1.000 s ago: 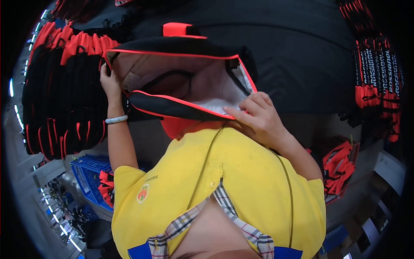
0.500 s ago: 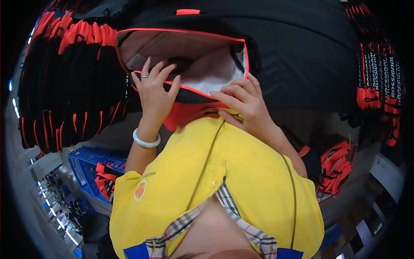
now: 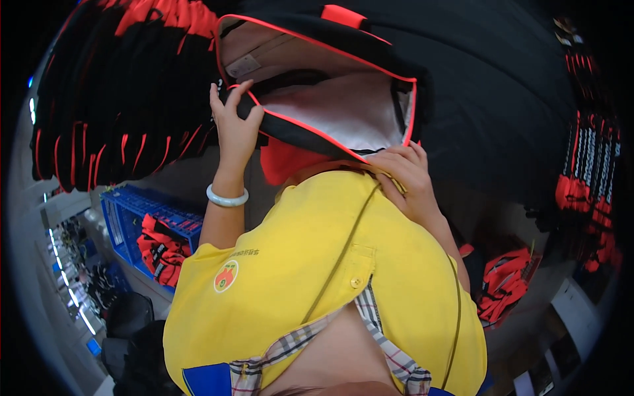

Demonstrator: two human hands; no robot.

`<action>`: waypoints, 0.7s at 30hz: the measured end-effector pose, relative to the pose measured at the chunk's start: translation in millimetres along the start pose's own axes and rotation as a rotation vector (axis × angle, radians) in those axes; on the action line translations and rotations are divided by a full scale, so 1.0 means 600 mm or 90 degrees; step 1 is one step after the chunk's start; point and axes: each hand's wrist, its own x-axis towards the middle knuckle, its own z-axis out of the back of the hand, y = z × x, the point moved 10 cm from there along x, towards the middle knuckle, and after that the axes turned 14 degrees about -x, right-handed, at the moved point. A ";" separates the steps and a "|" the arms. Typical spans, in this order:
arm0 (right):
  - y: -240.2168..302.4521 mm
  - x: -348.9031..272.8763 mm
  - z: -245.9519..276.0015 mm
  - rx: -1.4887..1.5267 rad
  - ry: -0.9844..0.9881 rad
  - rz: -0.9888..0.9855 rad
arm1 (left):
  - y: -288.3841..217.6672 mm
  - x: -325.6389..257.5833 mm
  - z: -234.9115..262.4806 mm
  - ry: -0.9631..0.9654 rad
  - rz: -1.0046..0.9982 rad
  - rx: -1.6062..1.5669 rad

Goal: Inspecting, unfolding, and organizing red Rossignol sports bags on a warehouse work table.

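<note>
left hand (image 3: 236, 125) leftward, half-open on bag (image 3: 330, 99)

2 hands (image 3: 236, 129) (image 3: 411, 177), 1 open bag (image 3: 330, 109), 1 bracelet (image 3: 228, 200)

L hand (image 3: 236, 122) is out in front, back of it turned up, fingers spread & a bit bent, thumb standing off from the index. L wrist (image 3: 232, 175) looks approx. straight, in line w/ the L forearm (image 3: 224, 228), which runs fwd. R hand (image 3: 409, 175) sits nearer the torso, fingers bent, thumb lower, closed in a grip AFAICS. R forearm (image 3: 444, 231) slants fwd & inward. Hands well apart, both w/ backs up.
</note>
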 end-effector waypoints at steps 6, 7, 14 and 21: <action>-0.017 -0.013 -0.011 -0.002 0.061 0.000 | 0.147 0.019 -0.003 0.023 0.338 -0.336; -0.027 -0.016 -0.011 -0.009 0.066 -0.018 | 0.178 0.013 -0.006 0.017 0.413 -0.367; -0.082 -0.026 -0.014 -0.133 0.030 -0.106 | 0.163 -0.033 -0.035 0.084 0.361 -0.478; -0.065 0.040 0.001 -0.270 0.084 -0.080 | 0.060 -0.052 -0.048 0.126 0.135 -0.395</action>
